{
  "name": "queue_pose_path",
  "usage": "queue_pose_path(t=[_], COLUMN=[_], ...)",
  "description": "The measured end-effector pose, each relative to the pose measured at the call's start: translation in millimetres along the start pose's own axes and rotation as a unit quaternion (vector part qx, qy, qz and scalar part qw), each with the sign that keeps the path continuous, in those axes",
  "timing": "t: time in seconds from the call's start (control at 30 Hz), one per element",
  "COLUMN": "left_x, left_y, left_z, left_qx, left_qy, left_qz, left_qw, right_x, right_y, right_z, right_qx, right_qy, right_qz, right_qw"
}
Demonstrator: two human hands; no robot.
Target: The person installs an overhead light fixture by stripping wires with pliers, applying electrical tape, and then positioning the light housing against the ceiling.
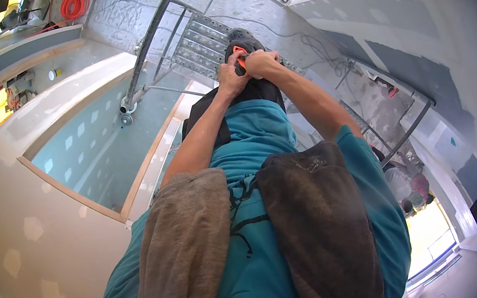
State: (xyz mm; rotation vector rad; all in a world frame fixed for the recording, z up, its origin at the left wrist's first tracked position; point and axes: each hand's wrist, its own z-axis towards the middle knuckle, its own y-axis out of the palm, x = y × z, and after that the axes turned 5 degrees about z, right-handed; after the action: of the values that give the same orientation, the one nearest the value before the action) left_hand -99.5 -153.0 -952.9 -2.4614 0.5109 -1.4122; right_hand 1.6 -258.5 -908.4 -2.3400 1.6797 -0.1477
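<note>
My left hand (231, 77) and my right hand (261, 63) are closed together around a small bright orange and dark item (238, 53), too covered to make out, over my dark trousers (200, 117). A grey shoe (239, 36) shows just beyond them, on or above a perforated metal scaffold platform (196, 42). My teal shirt and two dusty brown cloth pieces fill the foreground.
Scaffold tubes (160, 18) rise left of the platform and a railing (409, 132) stands right. Cables (306, 38) cross the pale floor. A wood-edged wall opening (98, 127) lies left, with an orange hose coil (73, 7) farther back. Bright windows sit at both sides.
</note>
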Motion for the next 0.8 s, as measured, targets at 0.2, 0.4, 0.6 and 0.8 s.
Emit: queue_pose_path(t=[0.2, 0.4, 0.6, 0.8], left_x=[-11, -5, -18, -13], left_y=[-5, -8, -14, -5], left_z=[8, 9, 20, 7], left_qx=[-0.085, -0.102, -0.162, -0.091], left_qy=[0.012, 0.022, -0.040, -0.010], left_qz=[0.140, 0.147, 0.115, 0.091], left_qw=[0.986, 0.984, 0.979, 0.992], right_x=[21, 51, 76, 62], right_y=[-11, -4, 21, 44], right_z=[-29, -62, -90, -71], right_qx=[-0.032, -0.022, 0.164, 0.210], right_qy=[-0.103, -0.096, -0.262, -0.210], right_qz=[-0.034, 0.122, 0.199, 0.275], right_qw=[0.994, 0.988, 0.930, 0.914])
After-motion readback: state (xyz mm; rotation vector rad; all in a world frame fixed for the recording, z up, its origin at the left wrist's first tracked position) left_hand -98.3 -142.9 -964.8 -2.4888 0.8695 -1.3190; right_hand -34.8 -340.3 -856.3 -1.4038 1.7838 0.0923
